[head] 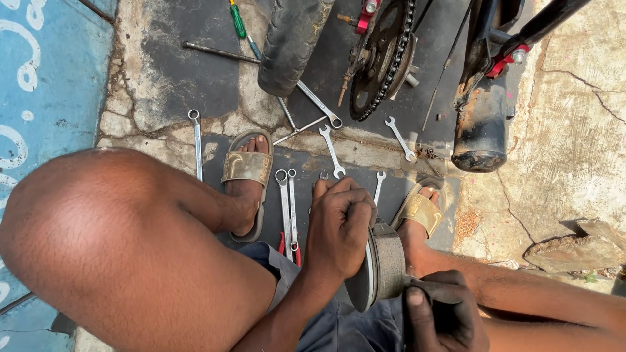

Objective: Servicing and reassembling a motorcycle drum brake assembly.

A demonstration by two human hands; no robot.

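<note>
The left hand (pixel 339 225) grips the rim of one curved grey brake shoe (pixel 385 267), fingers (pixel 349 195) clenched over its upper edge. The right hand (pixel 440 316) grasps a dark piece of abrasive sheet (pixel 433 290), pressed against the shoe's lower end. Beyond the fingers, on the ground (pixel 163 72), lie about eight spanners (pixel 331 151), one green-handled screwdriver (pixel 238 21) and one long rod (pixel 218 52). One red-handled plier (pixel 287 246) lies just left of the left wrist. Two sandalled feet flank the hands. Farther out stand one tyre (pixel 290 42), one chain sprocket (pixel 385 55) and one exhaust pipe (pixel 481 130). A blue painted surface (pixel 45 78) with white markings lies far left.
</note>
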